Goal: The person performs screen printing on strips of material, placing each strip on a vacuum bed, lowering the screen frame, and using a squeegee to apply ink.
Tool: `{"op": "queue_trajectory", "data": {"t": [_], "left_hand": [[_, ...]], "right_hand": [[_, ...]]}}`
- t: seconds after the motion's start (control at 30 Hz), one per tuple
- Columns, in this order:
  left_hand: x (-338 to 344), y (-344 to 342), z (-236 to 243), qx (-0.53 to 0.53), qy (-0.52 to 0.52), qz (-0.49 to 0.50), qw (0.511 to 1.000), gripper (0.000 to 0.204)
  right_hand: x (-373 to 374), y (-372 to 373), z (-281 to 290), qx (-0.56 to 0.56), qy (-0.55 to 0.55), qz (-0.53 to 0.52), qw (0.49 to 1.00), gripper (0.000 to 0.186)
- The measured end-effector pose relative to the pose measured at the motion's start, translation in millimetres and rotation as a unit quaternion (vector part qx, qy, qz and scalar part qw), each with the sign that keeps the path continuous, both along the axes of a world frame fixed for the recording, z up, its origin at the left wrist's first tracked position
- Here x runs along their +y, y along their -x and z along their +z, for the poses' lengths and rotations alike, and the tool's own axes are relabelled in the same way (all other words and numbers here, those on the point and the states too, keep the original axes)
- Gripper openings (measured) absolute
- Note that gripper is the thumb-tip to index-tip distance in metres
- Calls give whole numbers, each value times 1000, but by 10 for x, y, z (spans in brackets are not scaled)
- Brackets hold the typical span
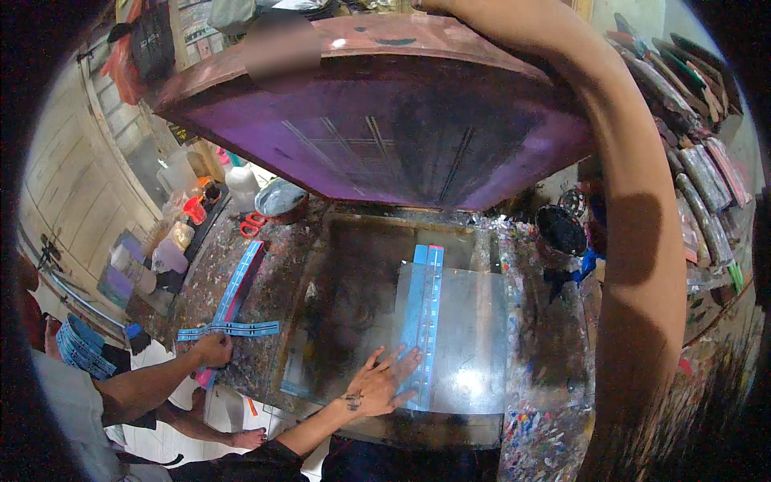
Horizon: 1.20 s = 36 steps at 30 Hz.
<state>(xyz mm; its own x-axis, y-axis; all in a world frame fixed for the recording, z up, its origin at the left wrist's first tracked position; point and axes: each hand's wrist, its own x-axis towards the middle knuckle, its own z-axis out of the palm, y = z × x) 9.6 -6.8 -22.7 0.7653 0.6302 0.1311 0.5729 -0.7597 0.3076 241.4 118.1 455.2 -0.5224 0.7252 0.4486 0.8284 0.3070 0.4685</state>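
My left hand (384,381) lies flat with fingers spread, its fingertips on a blue ribbon-like strip (434,301) with a pink edge and white marks. The strip runs lengthwise along a clear sheet (474,341) on a dark printing board (325,321). Above the board, a screen-printing frame (450,44) with purple mesh (321,140) is tilted up, its far side low. My right arm reaches up over the frame's right side. At the picture's top edge, my right hand (438,6) grips the raised frame; its fingers are mostly cut off.
At left, a co-worker's hand (214,350) holds crossing blue strips (233,293). Red-handled scissors (254,225) and a bowl of grey ink (281,201) lie beyond. A tub of dark ink (560,230) stands right of the board. Rolled bundles (707,181) fill the right side.
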Motion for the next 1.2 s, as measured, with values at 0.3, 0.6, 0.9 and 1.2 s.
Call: {"op": "queue_trajectory", "data": {"t": [0.3,0.6,0.9,1.2], "left_hand": [[75,359,-48,54,15,138,989,62],[-6,481,67,48,-75,66,994,56],[-41,-45,-6,91,-13,-5,996,68],[-74,4,8,52,-30,-3,998,70]], "right_hand": [[-91,68,-24,71,30,-18,997,37],[-89,104,-75,58,10,-18,998,38],[25,75,-10,35,13,-22,999,38],[23,69,2,55,22,-37,998,38]]}}
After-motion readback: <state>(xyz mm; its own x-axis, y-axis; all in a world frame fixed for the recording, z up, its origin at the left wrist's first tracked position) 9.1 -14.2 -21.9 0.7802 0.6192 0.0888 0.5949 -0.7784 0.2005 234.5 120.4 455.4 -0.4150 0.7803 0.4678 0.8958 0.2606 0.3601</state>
